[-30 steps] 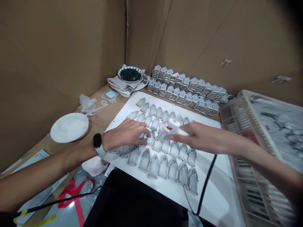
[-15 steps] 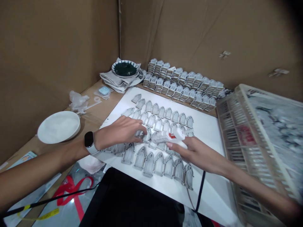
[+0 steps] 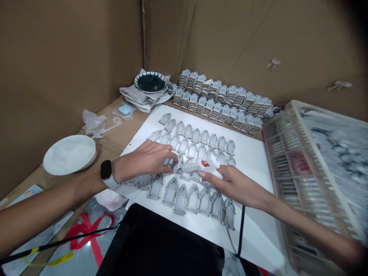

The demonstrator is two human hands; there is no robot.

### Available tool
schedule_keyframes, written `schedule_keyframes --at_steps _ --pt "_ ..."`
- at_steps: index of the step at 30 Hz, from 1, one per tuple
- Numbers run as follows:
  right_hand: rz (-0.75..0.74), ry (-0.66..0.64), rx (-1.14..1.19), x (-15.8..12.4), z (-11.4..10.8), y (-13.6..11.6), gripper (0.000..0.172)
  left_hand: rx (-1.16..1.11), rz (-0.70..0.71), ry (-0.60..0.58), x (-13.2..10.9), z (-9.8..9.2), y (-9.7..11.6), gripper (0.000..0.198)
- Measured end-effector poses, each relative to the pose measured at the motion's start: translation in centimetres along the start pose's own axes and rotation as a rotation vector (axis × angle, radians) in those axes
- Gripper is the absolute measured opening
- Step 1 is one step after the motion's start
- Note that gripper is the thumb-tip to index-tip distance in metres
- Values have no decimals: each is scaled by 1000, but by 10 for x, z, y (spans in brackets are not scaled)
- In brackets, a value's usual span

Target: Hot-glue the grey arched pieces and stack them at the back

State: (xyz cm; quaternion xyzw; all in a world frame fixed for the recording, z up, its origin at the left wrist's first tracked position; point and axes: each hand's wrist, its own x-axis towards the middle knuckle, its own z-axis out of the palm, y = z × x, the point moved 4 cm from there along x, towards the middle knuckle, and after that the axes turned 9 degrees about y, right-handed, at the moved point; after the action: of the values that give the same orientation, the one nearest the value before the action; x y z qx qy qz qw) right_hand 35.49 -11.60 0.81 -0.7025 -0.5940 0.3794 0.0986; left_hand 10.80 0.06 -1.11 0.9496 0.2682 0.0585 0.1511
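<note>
In my right hand [image 3: 237,186] is a white glue gun [image 3: 197,165] with an orange-red mark, its nozzle pointing left. A black cable hangs down below that hand. My left hand [image 3: 148,158], with a watch on the wrist, has its thumb and finger curved about a small grey arch-shaped piece [image 3: 177,165] on the white board [image 3: 250,161]. The nozzle tip is close by that piece. Rows of similar arch-shaped pieces [image 3: 181,199] with pale middles lie around both hands. My left hand and forearm cover some of them.
Behind the board stand stacked arch pieces [image 3: 218,111]. A partitioned plastic crate [image 3: 283,161] is at the right. On the left are a white bowl [image 3: 70,155], a blue item [image 3: 125,109] and a dark-green-centred plate [image 3: 151,82] on cloths. Red ribbon [image 3: 94,249] lies lower left.
My right hand has brought the glue gun a little to the left, nearer the piece at my left fingertips. My left hand stays almost in place.
</note>
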Motion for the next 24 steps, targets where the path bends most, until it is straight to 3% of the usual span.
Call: schedule_keyframes --at_steps 13,24 --pt "-61 39 -238 -6 -7 -20 72 42 2 8 2 -2 3 29" --pt "-273 -71 -742 -1 -24 -105 47 70 25 5 2 1 -6 36"
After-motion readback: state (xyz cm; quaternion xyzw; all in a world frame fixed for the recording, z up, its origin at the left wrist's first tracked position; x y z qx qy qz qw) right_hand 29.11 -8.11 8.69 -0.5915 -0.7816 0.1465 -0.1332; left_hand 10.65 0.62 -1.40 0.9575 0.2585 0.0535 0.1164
